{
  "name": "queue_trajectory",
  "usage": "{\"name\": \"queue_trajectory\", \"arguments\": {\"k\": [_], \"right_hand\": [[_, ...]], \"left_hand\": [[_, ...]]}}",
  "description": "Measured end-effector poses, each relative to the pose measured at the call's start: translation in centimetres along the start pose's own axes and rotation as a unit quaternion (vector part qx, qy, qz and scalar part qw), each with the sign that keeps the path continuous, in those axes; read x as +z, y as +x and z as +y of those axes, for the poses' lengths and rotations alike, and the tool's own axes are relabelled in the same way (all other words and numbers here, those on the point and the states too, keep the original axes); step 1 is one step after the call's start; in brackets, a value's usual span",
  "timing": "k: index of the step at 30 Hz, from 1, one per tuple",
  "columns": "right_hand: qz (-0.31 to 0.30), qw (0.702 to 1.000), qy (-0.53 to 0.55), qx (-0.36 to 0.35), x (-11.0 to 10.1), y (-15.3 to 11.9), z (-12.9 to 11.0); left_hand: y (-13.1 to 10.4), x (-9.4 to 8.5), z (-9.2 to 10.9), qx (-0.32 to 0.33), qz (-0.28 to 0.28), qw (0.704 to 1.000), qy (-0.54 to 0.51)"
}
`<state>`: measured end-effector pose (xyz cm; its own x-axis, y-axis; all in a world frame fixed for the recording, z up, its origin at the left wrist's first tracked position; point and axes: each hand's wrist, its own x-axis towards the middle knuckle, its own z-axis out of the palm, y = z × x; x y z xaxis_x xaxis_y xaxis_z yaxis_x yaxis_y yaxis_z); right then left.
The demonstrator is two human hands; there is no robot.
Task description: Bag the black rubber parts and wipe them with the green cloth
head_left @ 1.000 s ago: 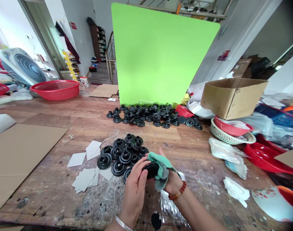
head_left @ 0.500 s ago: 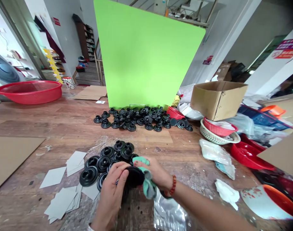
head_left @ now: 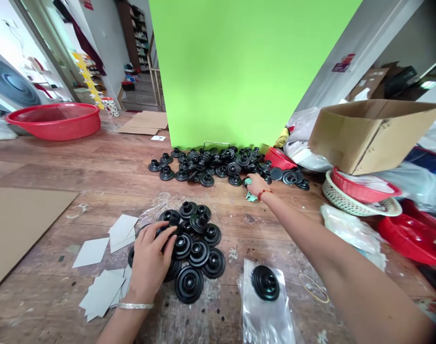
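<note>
My left hand (head_left: 151, 255) curls its fingers round a black stepped disc at the left side of the near cluster of black discs (head_left: 189, 284); the hand hides most of that disc. Stretched far forward, my right hand (head_left: 258, 185) grips a crumpled green cloth (head_left: 251, 197) at the front edge of the far heap of black discs (head_left: 234, 168). Its fingertips meet a dark disc there, partly hidden. A single black disc (head_left: 266, 283) lies on clear plastic bags (head_left: 268, 322) to the right of the near cluster.
Grey-white cards (head_left: 103, 292) lie at the left, beside a cardboard sheet (head_left: 20, 224). A green board (head_left: 239, 71) stands behind the far heap. On the right are a cardboard box (head_left: 361, 138), a cream basket (head_left: 357, 205) and red basins (head_left: 411, 239). A rubber band (head_left: 313, 289) lies nearby.
My hands have parted. The right went forward to the far heap with the cloth; the left moved left onto the near cluster. The disc on the plastic bags now shows. The view has shifted.
</note>
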<state>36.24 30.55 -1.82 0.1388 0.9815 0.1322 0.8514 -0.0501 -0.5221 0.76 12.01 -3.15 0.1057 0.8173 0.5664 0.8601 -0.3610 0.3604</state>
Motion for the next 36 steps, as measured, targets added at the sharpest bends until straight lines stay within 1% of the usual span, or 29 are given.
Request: {"name": "queue_trajectory", "arguments": {"k": [2,4,6,7,8,9,10,11,12,13,14,15,16,18,20,21,22,23,24,25,26,27,28,30,31,32,33,34,36], "right_hand": [[-0.009,1.0,-0.007,-0.003,0.0,-0.6,0.5],[-0.017,1.0,-0.002,-0.011,-0.4,-1.6,0.1],[-0.024,0.999,0.02,-0.028,-1.1,-3.3,-1.2],[-0.03,0.998,0.037,-0.042,-1.5,-4.6,-2.2],[-0.036,0.996,0.057,-0.058,-2.0,-6.1,-3.5],[-0.047,0.993,0.076,-0.078,-2.4,-8.0,-4.8],[-0.063,0.988,0.099,-0.104,-2.8,-10.1,-6.3],[-0.081,0.981,0.121,-0.131,-3.2,-12.3,-7.7],[-0.109,0.97,0.146,-0.164,-3.5,-14.6,-9.0],[-0.141,0.951,0.185,-0.204,-3.8,-16.7,-10.1],[-0.157,0.937,0.214,-0.226,-4.2,-18.6,-11.0],[-0.174,0.927,0.241,-0.229,-4.5,-20.1,-11.6],[-0.197,0.919,0.266,-0.213,-4.8,-21.2,-11.9],[-0.247,0.904,0.319,-0.139,-5.5,-22.3,-12.0],[-0.257,0.887,0.377,-0.075,-6.2,-22.4,-11.8],[-0.248,0.881,0.397,-0.073,-6.3,-22.3,-11.8],[-0.229,0.879,0.408,-0.089,-6.4,-22.4,-11.9],[-0.21,0.88,0.409,-0.116,-6.3,-22.5,-12.1],[-0.199,0.881,0.405,-0.144,-6.0,-22.8,-12.4],[-0.194,0.88,0.405,-0.155,-5.7,-23.2,-12.8],[-0.19,0.877,0.421,-0.134,-5.2,-23.6,-13.2],[-0.192,0.867,0.453,-0.082,-4.6,-24.2,-13.5],[-0.204,0.844,0.495,-0.011,-4.0,-24.7,-13.9],[-0.243,0.769,0.579,0.122,-2.8,-25.7,-14.4],[-0.258,0.731,0.611,0.162,-2.3,-26.1,-14.5],[-0.265,0.702,0.634,0.184,-1.8,-26.4,-14.7],[-0.262,0.685,0.651,0.197,-1.4,-26.6,-14.8],[-0.248,0.676,0.662,0.208,-1.1,-26.8,-14.9],[-0.227,0.669,0.67,0.227,-0.9,-27.0,-14.8]], "left_hand": [[-0.3,-0.6,0.1,-0.043,0.004,0.999,-0.027],[-0.1,-1.4,0.4,-0.084,0.027,0.995,-0.052],[0.1,-2.2,1.3,-0.123,0.051,0.986,-0.095],[0.3,-2.6,2.0,-0.147,0.053,0.979,-0.133],[0.3,-2.8,2.9,-0.174,0.042,0.966,-0.185],[0.4,-2.9,3.9,-0.205,0.017,0.947,-0.249],[0.3,-2.9,5.1,-0.237,-0.018,0.917,-0.32],[0.2,-2.8,6.2,-0.266,-0.058,0.877,-0.396],[0.0,-2.7,7.3,-0.289,-0.099,0.829,-0.468],[-0.2,-2.5,8.3,-0.302,-0.134,0.782,-0.528],[-0.4,-2.4,9.0,-0.308,-0.163,0.742,-0.573],[-0.7,-2.2,9.5,-0.31,-0.188,0.711,-0.602],[-1.0,-2.2,9.8,-0.309,-0.209,0.691,-0.619],[-1.5,-2.2,10.1,-0.305,-0.238,0.675,-0.628],[-2.1,-2.5,10.5,-0.293,-0.257,0.681,-0.621],[-2.4,-2.8,10.8,-0.281,-0.256,0.699,-0.605],[-2.7,-3.0,11.2,-0.263,-0.25,0.73,-0.579],[-3.0,-3.3,11.6,-0.24,-0.238,0.768,-0.544],[-3.2,-3.6,12.0,-0.213,-0.222,0.805,-0.507],[-3.5,-3.8,12.3,-0.182,-0.199,0.837,-0.476],[-3.7,-4.0,12.6,-0.152,-0.174,0.86,-0.454],[-3.8,-4.0,12.7,-0.125,-0.145,0.876,-0.443],[-3.9,-4.1,12.7,-0.108,-0.108,0.885,-0.439],[-3.8,-4.0,12.4,-0.096,-0.035,0.899,-0.426],[-3.6,-3.9,12.2,-0.095,-0.012,0.905,-0.415],[-3.4,-3.9,12.0,-0.098,-0.004,0.91,-0.403],[-3.1,-3.8,11.8,-0.103,-0.009,0.914,-0.393],[-2.7,-3.7,11.7,-0.111,-0.021,0.915,-0.386],[-2.0,-3.6,11.1,-0.138,-0.031,0.916,-0.375]]}}
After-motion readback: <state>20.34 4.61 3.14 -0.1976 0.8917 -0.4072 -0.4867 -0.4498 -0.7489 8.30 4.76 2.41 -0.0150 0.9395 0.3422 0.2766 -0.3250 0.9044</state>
